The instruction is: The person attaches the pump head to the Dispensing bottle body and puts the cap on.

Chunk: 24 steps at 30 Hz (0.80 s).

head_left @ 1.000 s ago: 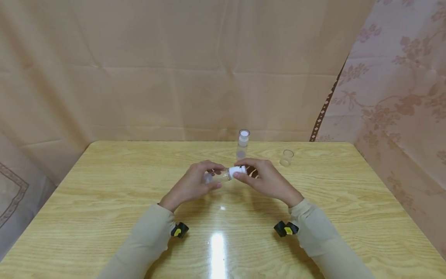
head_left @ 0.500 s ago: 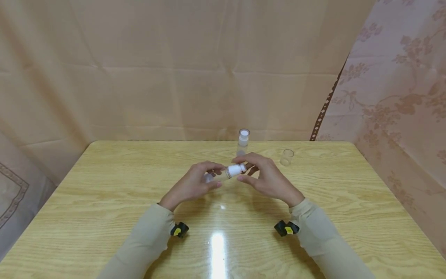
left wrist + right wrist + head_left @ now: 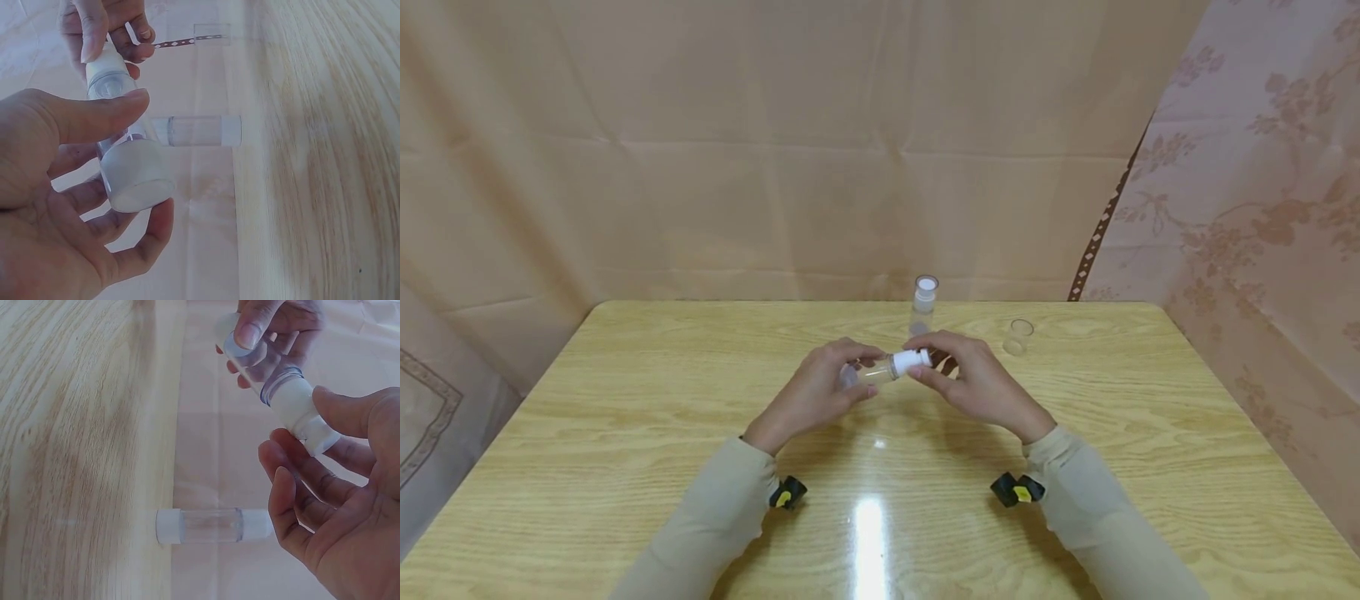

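A clear pump bottle with a white pump top is held tilted above the table, its top toward the right. My left hand grips the clear body, thumb on the near side and fingers curled round the back. In the left wrist view the white base points toward the camera. My right hand pinches the white pump top between thumb and fingers; in the right wrist view the thumb presses on its side. The pump top sits on the bottle's neck.
A second clear bottle with a white top stands upright behind the hands. To its right a clear cap rests on the wood-grain table. A beige curtain hangs behind the table's far edge.
Half a second ago the right thumb and fingers were spread off the pump top; now they pinch it again. The left hand keeps its grip on the bottle.
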Each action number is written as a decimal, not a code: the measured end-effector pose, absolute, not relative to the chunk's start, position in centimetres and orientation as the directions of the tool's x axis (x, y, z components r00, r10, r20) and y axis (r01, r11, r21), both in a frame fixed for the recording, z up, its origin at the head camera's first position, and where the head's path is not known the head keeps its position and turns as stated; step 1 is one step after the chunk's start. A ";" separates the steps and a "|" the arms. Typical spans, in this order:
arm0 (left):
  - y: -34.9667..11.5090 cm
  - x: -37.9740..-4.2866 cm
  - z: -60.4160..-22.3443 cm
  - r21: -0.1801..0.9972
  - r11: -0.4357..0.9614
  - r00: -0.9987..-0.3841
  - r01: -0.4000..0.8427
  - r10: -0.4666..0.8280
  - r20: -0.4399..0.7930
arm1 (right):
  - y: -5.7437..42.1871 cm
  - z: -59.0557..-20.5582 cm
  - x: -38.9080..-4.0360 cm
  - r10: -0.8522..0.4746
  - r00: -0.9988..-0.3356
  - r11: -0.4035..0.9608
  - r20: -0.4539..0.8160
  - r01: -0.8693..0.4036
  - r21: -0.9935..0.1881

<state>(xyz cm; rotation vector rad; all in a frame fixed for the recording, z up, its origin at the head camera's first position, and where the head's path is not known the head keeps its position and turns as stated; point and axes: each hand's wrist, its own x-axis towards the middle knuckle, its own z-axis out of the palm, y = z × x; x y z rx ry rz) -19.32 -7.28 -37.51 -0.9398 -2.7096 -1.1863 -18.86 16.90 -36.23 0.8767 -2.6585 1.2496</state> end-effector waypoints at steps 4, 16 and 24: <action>-7.3 -19.4 -37.6 0.633 0.543 -0.818 0.552 0.500 0.284 | 16.8 -36.2 -18.9 -0.461 -0.844 0.513 0.275 -0.506 -0.693; -7.2 -19.4 -37.5 0.616 0.547 -0.814 0.567 0.487 0.317 | 17.0 -36.4 -19.1 -0.453 -0.856 0.525 0.250 -0.483 -0.701; -7.2 -19.6 -37.6 0.671 0.513 -0.820 0.536 0.506 0.267 | 17.0 -36.6 -19.0 -0.485 -0.808 0.475 0.335 -0.565 -0.674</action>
